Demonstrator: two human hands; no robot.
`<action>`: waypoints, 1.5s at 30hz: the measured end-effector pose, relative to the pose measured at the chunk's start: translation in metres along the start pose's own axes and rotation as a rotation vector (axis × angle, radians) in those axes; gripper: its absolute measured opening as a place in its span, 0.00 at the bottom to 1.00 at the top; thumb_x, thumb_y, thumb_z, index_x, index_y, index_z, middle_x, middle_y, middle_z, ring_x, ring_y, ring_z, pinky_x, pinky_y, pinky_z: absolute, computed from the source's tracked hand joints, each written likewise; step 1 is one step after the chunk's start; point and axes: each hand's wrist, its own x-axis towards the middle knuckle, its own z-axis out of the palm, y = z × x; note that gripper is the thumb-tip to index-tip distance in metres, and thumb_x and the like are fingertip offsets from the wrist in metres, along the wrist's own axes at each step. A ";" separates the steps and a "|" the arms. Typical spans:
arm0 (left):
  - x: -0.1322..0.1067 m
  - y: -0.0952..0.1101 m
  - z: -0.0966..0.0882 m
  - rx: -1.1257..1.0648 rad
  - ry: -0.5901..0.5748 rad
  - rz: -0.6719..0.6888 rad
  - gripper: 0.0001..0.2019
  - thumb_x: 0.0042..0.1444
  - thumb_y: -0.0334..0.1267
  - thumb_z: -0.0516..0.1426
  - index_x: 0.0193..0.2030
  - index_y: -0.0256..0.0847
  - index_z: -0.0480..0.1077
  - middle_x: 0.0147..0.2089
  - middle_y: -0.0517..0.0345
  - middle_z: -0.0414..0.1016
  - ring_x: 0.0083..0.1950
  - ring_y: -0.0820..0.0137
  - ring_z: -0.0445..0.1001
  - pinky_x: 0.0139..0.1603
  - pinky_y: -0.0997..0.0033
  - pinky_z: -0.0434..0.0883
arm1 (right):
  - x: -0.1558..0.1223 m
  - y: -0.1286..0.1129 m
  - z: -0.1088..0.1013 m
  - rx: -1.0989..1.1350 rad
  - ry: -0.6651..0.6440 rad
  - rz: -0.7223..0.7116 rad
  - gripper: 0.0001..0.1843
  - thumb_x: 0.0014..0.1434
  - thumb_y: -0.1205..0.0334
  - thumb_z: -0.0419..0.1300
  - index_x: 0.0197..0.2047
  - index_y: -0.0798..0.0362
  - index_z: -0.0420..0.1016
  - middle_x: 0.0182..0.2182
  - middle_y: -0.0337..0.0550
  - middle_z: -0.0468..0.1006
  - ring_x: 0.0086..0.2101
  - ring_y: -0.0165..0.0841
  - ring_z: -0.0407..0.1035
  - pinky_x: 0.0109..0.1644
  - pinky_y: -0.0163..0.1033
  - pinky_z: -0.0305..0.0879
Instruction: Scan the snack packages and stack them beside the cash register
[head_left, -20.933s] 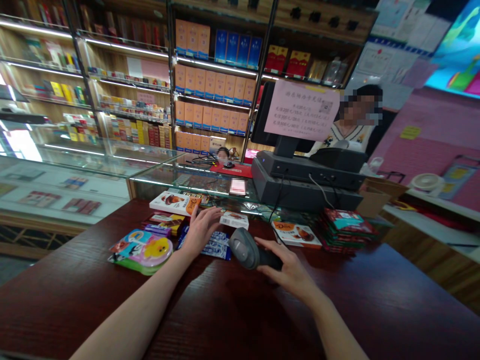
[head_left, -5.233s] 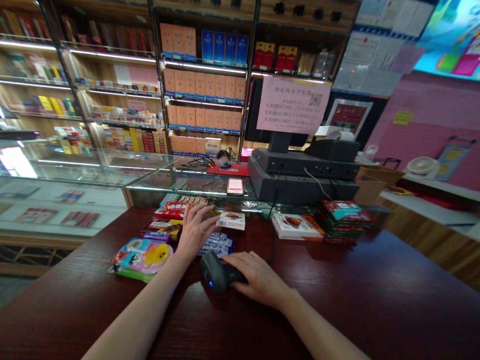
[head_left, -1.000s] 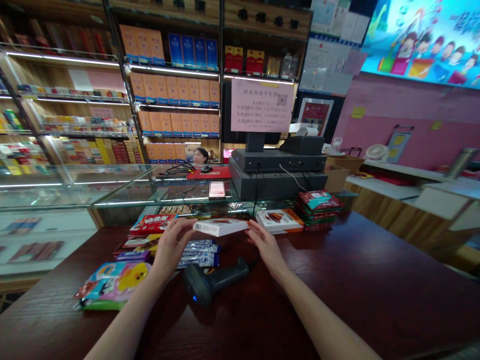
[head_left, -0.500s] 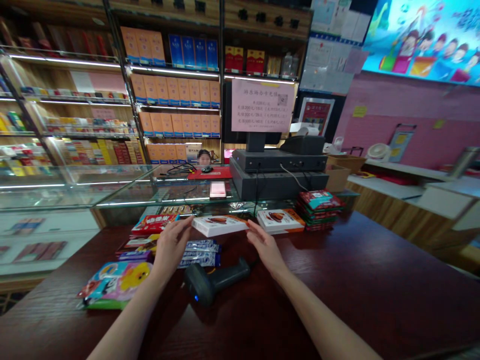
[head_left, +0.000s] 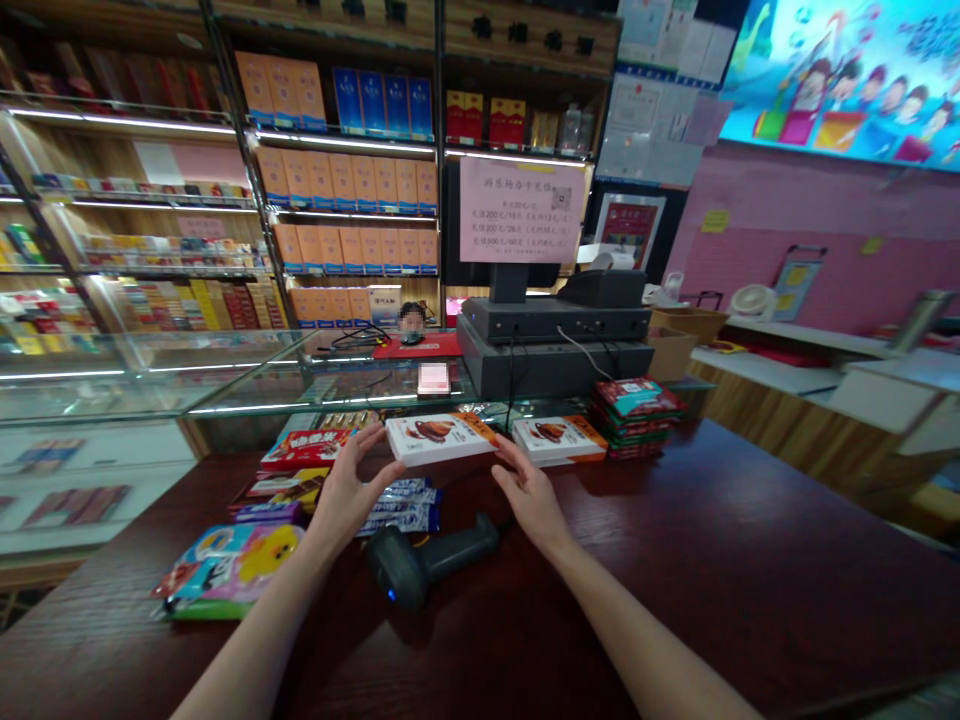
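Note:
A flat white and orange box point(head_left: 441, 436) with a brown food picture is held by its two ends between my hands. At its left end is my left hand point(head_left: 354, 485), with the fingers against the side and the thumb apart near the lower corner. My right hand point(head_left: 531, 492) has its fingertips on the right end. Below the box lie several blue and white sachets point(head_left: 405, 508), partly covered by my left hand. A dark barcode scanner point(head_left: 431, 562) rests nearer me, between my forearms.
Colourful snack bags point(head_left: 232, 568) and red and yellow packets point(head_left: 300, 450) lie to the left. On the right are a similar white and orange box point(head_left: 551, 437) and a stack of red packets point(head_left: 637, 420). Behind stand a glass counter point(head_left: 360, 385) and a till point(head_left: 555, 345).
The box's near edge has risen slightly and its top face shows more. My left thumb has moved out from the fingers. My right hand has hardly moved.

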 end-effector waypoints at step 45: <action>0.038 0.083 0.113 0.627 -0.263 0.263 0.18 0.64 0.41 0.55 0.61 0.49 0.71 0.64 0.47 0.66 0.62 0.53 0.64 0.57 0.51 0.69 | 0.009 0.014 -0.115 -0.518 0.256 -0.122 0.27 0.58 0.59 0.57 0.61 0.51 0.70 0.57 0.49 0.75 0.57 0.44 0.67 0.64 0.54 0.61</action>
